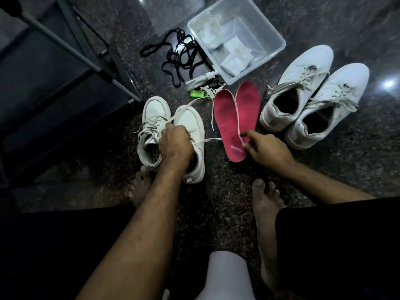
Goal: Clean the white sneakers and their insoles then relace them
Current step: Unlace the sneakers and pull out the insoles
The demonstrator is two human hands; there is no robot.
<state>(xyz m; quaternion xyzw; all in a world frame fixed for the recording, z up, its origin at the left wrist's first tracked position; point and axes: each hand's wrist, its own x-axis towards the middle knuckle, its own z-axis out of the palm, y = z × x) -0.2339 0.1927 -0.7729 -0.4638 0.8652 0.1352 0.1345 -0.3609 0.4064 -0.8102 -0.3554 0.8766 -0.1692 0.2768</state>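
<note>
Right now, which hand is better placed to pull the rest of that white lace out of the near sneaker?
The right hand: it already pinches the white lace over the pink insoles, while the left hand steadies the near sneaker.

White pair of sneakers (173,135) near the left hand, white lace (238,118) trailing over pink-red insoles (236,118). Second white pair (313,96) at right, off-white laces, dark inside. Black laces (179,55) tangled beside a clear, colourless plastic tub (270,29) with pale white contents. Bright green tag (195,93) among keys. Dark speckled granite floor (346,169). Black shorts (337,245) at the bottom edge.
</note>
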